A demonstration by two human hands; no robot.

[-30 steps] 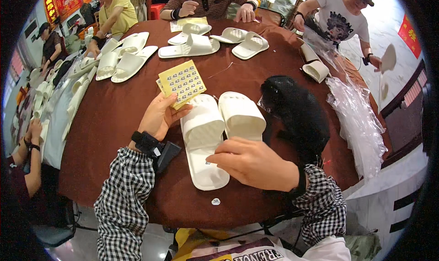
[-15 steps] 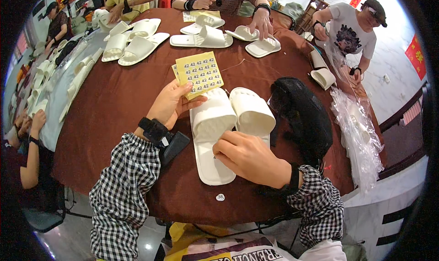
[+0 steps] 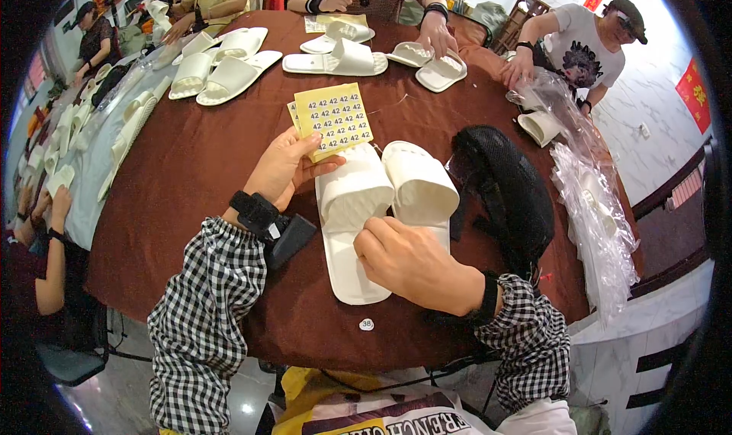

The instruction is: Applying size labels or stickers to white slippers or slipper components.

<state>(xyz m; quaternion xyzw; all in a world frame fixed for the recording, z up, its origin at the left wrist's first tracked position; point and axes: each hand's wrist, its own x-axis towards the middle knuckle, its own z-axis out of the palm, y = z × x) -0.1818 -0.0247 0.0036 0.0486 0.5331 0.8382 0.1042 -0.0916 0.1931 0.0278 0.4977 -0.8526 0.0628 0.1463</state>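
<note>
Our left hand (image 3: 276, 170) grips yellow square paper sheets (image 3: 335, 118); our curled right hand (image 3: 409, 263), contents hidden, is over the left smooth white slipper (image 3: 347, 210).

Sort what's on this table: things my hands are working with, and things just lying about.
In hand:
yellow sticker sheets, held in the left hand
pair of white slippers, partly hidden by the right hand

Apparently just lying about:
black mesh item, right of the slippers
round white sticker, nearer you
</note>
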